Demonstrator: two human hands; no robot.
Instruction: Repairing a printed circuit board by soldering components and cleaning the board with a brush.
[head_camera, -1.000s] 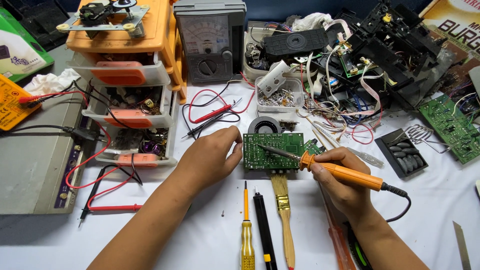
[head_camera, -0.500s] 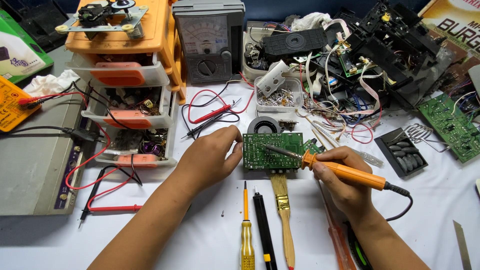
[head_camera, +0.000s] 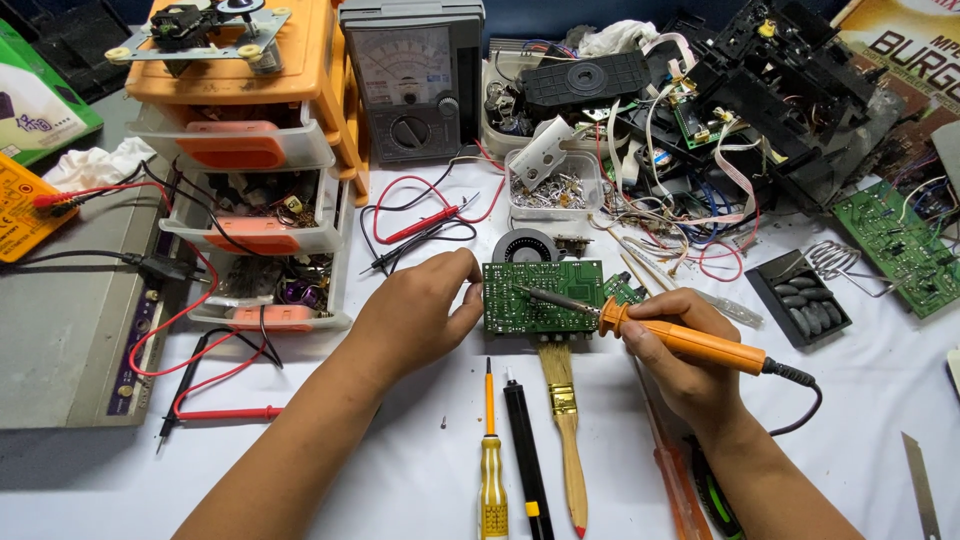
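Board: green circuit board (head_camera: 541, 296) on the white counter (head_camera: 400, 470), above a brush (head_camera: 565, 420).
Left hand (head_camera: 415, 315): fingers pinch the board's left edge.
Right hand (head_camera: 680, 355): fingers closed around an orange soldering iron (head_camera: 680, 340), tip on the board.

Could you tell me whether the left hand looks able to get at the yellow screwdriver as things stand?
Probably yes: the screwdriver lies bare on the table, just below the left hand, with nothing over it. The hand would first have to release the board.

Lay centred on the surface (head_camera: 400, 480): circuit board (head_camera: 540, 296), brush (head_camera: 565, 420) and screwdriver (head_camera: 491, 460) before it, meter (head_camera: 412, 80) behind, seemingly upright.
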